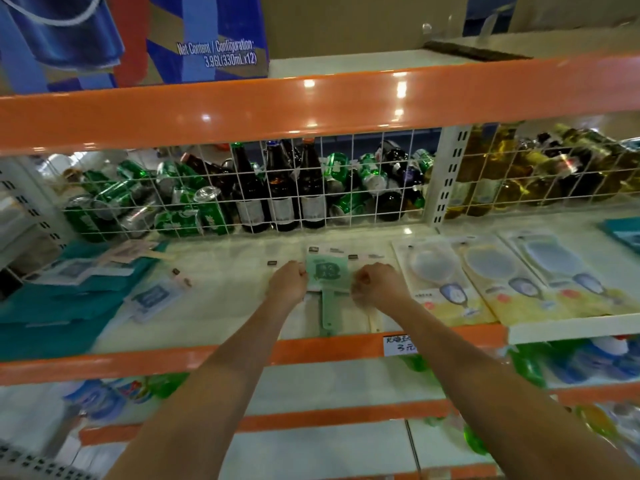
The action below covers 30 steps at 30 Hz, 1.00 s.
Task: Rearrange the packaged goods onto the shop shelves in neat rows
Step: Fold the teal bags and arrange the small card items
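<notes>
Your left hand (289,280) and right hand (375,282) both reach onto the white shelf (225,299), fingers curled, gripping the two side edges of the green fan packet (329,275) at the shelf's middle. At three o'clock of it lie three carded paddle-fan packets (498,271); at nine o'clock, teal packets (52,306). At twelve o'clock, behind a white wire grid (346,188), sit dark bottles (280,195) and green cans (180,216). A blue carton (207,36) above reads "Net Content / Configuration: 3.96L(330mLx12)". A handwritten price tag (400,344) on the orange shelf edge (138,362) shows "3元".
</notes>
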{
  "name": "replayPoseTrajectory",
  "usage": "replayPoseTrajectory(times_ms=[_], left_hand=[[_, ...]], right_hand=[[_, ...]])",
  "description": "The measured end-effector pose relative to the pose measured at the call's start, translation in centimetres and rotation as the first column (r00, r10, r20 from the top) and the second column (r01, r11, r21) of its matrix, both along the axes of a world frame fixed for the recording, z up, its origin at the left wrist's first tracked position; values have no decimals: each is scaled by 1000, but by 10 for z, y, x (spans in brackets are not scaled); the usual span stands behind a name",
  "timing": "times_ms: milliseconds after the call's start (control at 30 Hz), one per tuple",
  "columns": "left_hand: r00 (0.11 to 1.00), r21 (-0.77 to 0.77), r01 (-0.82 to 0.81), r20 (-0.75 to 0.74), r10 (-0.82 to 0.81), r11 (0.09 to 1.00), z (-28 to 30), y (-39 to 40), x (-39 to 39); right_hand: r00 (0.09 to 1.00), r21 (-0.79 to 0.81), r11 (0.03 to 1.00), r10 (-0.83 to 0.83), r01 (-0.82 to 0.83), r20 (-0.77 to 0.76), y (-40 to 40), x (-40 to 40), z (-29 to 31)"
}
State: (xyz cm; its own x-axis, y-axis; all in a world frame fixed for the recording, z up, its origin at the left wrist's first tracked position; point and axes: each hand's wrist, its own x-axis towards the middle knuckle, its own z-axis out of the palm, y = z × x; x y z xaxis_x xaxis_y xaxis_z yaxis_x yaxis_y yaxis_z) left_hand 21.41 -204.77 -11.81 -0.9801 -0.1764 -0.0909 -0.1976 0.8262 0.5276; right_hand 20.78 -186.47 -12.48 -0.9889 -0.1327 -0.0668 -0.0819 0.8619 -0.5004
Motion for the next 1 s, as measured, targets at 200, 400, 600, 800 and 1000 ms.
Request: replayPoseTrajectory(times_ms=[200, 400, 600, 800, 1000], left_hand=[[999, -105, -9, -31, 6, 994, 0, 3, 5], [999, -211, 26, -13, -30, 977, -9, 0, 7], [998, -241, 66, -5, -69, 968, -11, -2, 10], [996, -329, 44, -56, -66, 943, 4, -20, 18], [996, -543, 30, -59, -74, 839, 14, -79, 33]], right_hand=[[998, 59, 997, 58, -57, -18, -10, 3, 1], [996, 125, 990, 72, -65, -53, -14, 6, 1], [994, 181, 981, 82, -67, -76, -15, 11, 0], [991, 192, 981, 41, -15, -131, -19, 0, 10], [966, 232, 965, 172, -126, -193, -69, -13, 25]])
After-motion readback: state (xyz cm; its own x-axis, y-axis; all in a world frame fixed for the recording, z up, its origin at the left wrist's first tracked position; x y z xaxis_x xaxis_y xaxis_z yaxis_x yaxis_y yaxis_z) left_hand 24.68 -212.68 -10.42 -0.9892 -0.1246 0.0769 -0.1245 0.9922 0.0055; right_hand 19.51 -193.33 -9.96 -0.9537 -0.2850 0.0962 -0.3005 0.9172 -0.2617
